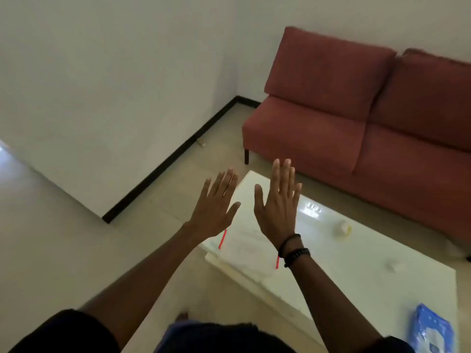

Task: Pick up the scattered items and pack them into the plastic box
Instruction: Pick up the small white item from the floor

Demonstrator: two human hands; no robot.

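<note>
While both arms are stretched forward, the fingers (281,174) of the right hand (277,207) are straight and lie close together, with only the thumb standing apart to the side. The fingers of the left hand (215,207) are also straight and slightly fanned, and its thumb points toward the right hand. Both hands are flat, with the backs toward the camera, and they hold nothing. They are near each other but do not touch.

On the right wrist there are dark bracelets (294,249). Both forearms are bare, and dark sleeves show at the bottom edge.

Under the hands stands a low white table (356,276) with a shiny top. At its near-left end sits the plastic box (244,248); it is pale and see-through, with red clips (222,238) on two sides, and the hands are in the air above it. I cannot tell whether anything is inside it.

The other items lie well apart on the table: a small pale yellow thing (342,228) near the middle, a small white thing (393,266) further right, and a blue packet (430,329) at the bottom-right corner. They are too blurred to name exactly.

Behind the table stands a red sofa (369,110) against the white wall. The floor (51,250) is pale tile.
</note>
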